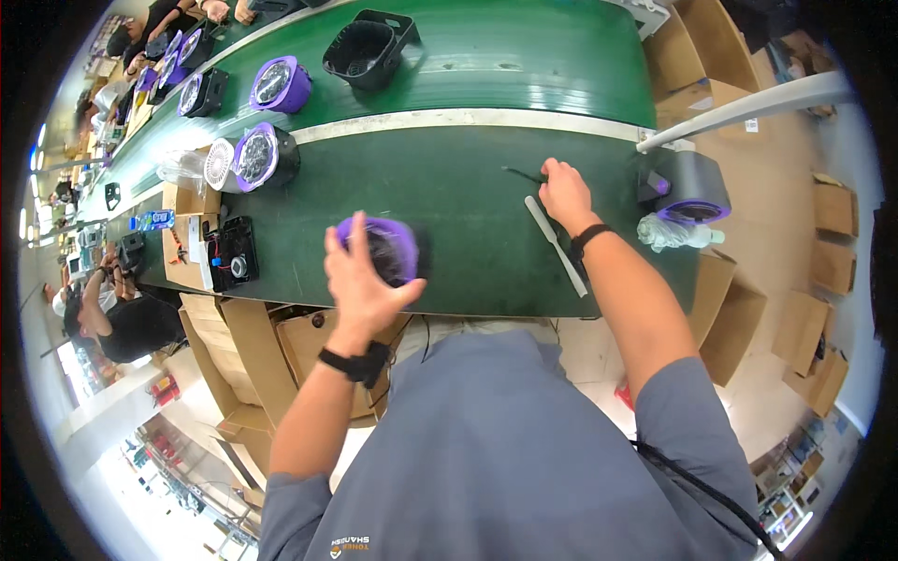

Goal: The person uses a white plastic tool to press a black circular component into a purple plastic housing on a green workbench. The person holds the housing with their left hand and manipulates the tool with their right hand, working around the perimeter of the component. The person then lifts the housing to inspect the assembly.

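Observation:
On the green workbench [486,271], a black unit with a purple rim [402,245] and clear film over its front stands before my left hand [363,285]. That hand is spread, fingers along the unit's left side and thumb near its lower right. Whether it touches the unit I cannot tell. My right hand [566,194] has its fingers closed at one end of a thin black cord-like piece [524,175], whose other end lies toward the left. Under the right wrist rests a long pale flat stick [556,245].
Another purple-rimmed unit [257,157] and an opened black housing [232,254] stand at the left. A green conveyor [524,56] carries more units and a black bin-shaped shell [360,54]. A dark unit [692,182] and plastic wrap [669,232] sit right, below a pale post [748,110].

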A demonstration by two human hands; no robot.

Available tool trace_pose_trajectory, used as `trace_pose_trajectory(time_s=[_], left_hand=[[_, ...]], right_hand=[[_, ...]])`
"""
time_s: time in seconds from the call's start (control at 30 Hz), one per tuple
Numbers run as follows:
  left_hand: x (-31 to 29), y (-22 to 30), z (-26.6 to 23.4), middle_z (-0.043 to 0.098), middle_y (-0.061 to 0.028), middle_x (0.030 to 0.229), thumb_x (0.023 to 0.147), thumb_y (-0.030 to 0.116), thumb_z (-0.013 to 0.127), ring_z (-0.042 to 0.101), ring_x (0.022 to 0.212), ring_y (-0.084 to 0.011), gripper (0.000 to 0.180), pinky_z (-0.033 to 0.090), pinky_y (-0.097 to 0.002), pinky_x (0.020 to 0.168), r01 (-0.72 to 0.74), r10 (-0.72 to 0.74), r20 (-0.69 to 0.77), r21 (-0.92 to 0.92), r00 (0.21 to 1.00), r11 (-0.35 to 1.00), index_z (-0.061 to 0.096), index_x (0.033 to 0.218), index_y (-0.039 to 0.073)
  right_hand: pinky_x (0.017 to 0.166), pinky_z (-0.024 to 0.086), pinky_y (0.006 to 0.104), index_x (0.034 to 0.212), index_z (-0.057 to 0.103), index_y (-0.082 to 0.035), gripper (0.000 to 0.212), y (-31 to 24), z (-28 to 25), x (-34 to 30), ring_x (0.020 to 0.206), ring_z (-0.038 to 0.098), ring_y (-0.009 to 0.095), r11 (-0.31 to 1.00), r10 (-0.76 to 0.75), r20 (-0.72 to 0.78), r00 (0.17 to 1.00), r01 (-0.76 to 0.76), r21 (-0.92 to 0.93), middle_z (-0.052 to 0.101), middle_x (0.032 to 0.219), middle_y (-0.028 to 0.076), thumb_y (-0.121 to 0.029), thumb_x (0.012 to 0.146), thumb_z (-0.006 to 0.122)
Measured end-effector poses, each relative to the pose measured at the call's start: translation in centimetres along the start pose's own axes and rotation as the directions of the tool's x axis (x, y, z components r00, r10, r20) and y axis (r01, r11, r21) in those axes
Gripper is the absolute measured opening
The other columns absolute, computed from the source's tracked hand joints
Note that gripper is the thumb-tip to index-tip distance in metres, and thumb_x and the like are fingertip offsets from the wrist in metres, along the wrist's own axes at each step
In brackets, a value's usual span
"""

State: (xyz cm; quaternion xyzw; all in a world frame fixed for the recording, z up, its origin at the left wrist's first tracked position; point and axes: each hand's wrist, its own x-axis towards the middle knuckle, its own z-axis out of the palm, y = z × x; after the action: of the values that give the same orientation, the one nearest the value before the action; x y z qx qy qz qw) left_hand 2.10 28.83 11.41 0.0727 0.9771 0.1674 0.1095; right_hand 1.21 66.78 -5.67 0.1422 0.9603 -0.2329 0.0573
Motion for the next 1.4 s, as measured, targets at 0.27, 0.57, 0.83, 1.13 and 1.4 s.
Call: trace_pose_trajectory(time_s=[0.27,0.57,0.83,1.13,1.4], left_hand=[[0.8,9.9,9.9,0.011,-0.0352,0.173,0.061,0.048,0.100,0.032,0.149,-0.0589,0.137,0.038,-0.0741,0.110,0.079,-0.083,0.139,0.035,0.987,0.996,0.024,0.173,0.029],[1.4,8.3,10.3,0.008,-0.0332,0.176,0.062,0.054,0.101,0.023,0.156,-0.0603,0.140,0.033,-0.0696,0.122,-0.043,0.028,0.188,0.076,0.982,0.996,0.021,0.174,0.028],[1.4,6.5,9.1,0.007,-0.0297,0.178,0.055,0.056,0.103,0.017,0.158,-0.0607,0.138,0.025,-0.0741,0.124,-0.384,0.349,0.251,0.105,0.903,0.917,0.032,0.172,0.029],[4.6,4.6,7.7,0.017,-0.0247,0.178,0.051,0.052,0.103,0.019,0.163,-0.0533,0.141,0.023,-0.0759,0.125,-0.692,0.610,0.364,0.160,0.704,0.704,0.031,0.171,0.038],[3.3,5.5,8.8,0.020,-0.0295,0.175,0.058,0.056,0.100,0.024,0.157,-0.0571,0.135,0.026,-0.0739,0.124,-0.530,0.481,0.263,0.166,0.836,0.831,0.030,0.172,0.036]], right_hand=[[0.095,0.058,0.0561,0.118,0.062,-0.005,0.023,5.2,-2.4,0.5,0.111,0.071,0.047,0.994,0.089,0.113,0.990,-0.080,-0.079,0.073,0.113,0.023,-0.007,0.095,0.066],[0.094,0.055,0.0447,0.116,0.076,-0.003,0.036,6.1,-7.9,-7.2,0.102,0.074,0.035,0.841,0.194,0.262,0.945,-0.298,0.452,0.077,0.108,0.021,-0.028,0.106,0.051],[0.074,0.053,0.0392,0.103,0.078,-0.002,0.041,-1.5,-9.9,-15.9,0.075,0.066,0.021,0.738,0.143,0.404,0.904,-0.369,0.565,0.069,0.077,0.008,-0.035,0.113,0.057],[0.080,0.054,0.0435,0.093,0.078,-0.005,0.040,-5.2,-9.6,-17.3,0.084,0.071,0.030,0.918,-0.121,0.381,0.917,-0.042,0.394,0.075,0.082,0.013,-0.040,0.107,0.064],[0.081,0.056,0.0479,0.106,0.078,-0.005,0.033,-6.7,-10.5,-17.9,0.080,0.073,0.037,0.929,-0.053,0.342,0.938,-0.079,0.362,0.078,0.090,0.015,-0.033,0.107,0.062]])
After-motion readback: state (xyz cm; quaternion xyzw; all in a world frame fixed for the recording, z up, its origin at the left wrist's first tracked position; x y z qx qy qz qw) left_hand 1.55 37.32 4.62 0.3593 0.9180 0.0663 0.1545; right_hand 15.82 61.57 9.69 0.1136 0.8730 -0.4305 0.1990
